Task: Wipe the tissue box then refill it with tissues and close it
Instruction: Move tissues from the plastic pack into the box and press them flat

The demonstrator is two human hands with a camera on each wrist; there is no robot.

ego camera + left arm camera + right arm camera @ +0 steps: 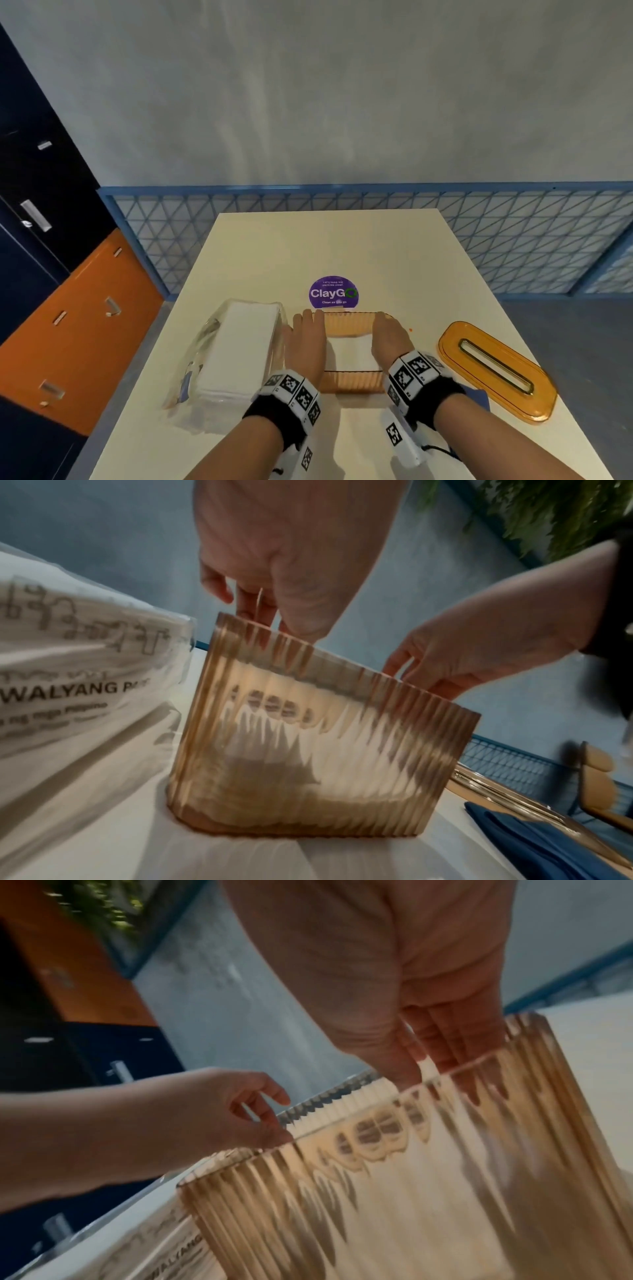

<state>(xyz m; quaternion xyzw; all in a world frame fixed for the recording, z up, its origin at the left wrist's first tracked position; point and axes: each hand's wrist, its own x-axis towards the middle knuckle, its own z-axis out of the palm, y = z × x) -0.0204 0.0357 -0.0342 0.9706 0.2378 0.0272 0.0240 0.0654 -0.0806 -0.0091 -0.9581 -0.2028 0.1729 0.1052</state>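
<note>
The amber ribbed tissue box [356, 380] stands open at the table's middle with a white stack of tissues [349, 353] inside. My left hand [308, 322] lies over the box's left end and my right hand [385, 325] over its right end. In the left wrist view the left hand's fingers [260, 610] point straight down past the rim of the box [308, 750]. In the right wrist view the right hand's fingers [445, 1047] reach down inside the box [411, 1191] onto the tissues. The slotted amber lid [496, 370] lies flat to the right.
A clear plastic pack of tissues [239, 349] lies just left of the box. A blue cloth [478, 394] sits under my right wrist beside the lid. A purple sticker [334, 293] is behind the box. Lockers stand at the left, and a blue mesh railing lies beyond the table.
</note>
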